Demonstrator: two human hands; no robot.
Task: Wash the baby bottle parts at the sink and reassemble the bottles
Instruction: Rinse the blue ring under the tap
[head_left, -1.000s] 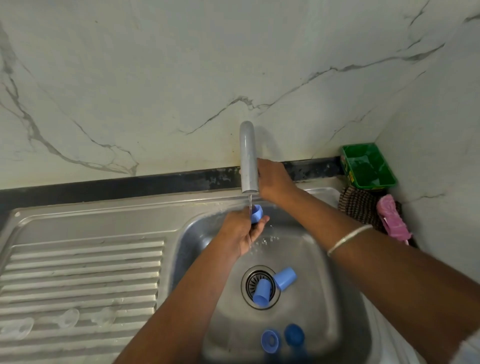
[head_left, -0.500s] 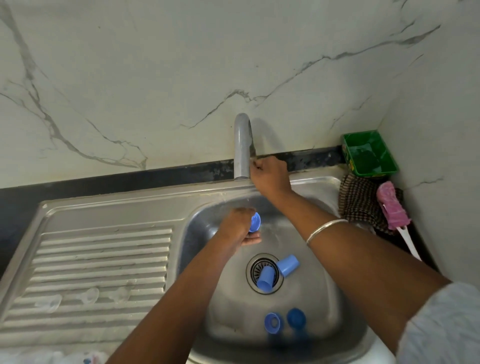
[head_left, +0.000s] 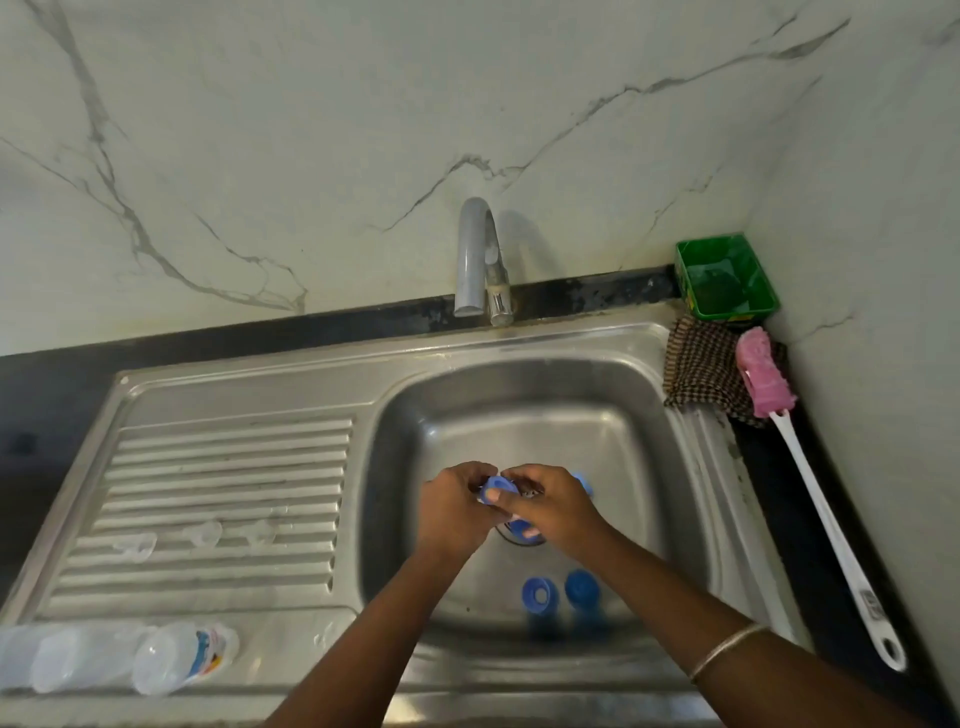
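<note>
Hands meet low over sink basin (head_left: 649, 415): left hand (head_left: 452, 514) and right hand (head_left: 550, 506) both pinch one blue collar ring (head_left: 496, 487), likely rubbing it clean; two more blue rings (head_left: 540, 594) wait below.

Sink basin (head_left: 649, 441): room at the back, crowded at the middle and front.

Behind both hands, which are together over the basin's middle, the basin floor lies bare up to the back wall; the faucet (head_left: 475, 260) overhangs only the back rim. Toward the front of the basin two blue caps (head_left: 561, 592) sit side by side. Left of the basin, clear nipples (head_left: 205, 535) and clear bottles (head_left: 119, 657) lie on the drainboard. Right of the basin lie a bottle brush (head_left: 810, 493), a checked cloth (head_left: 701, 369) and a green tub (head_left: 727, 275).
</note>
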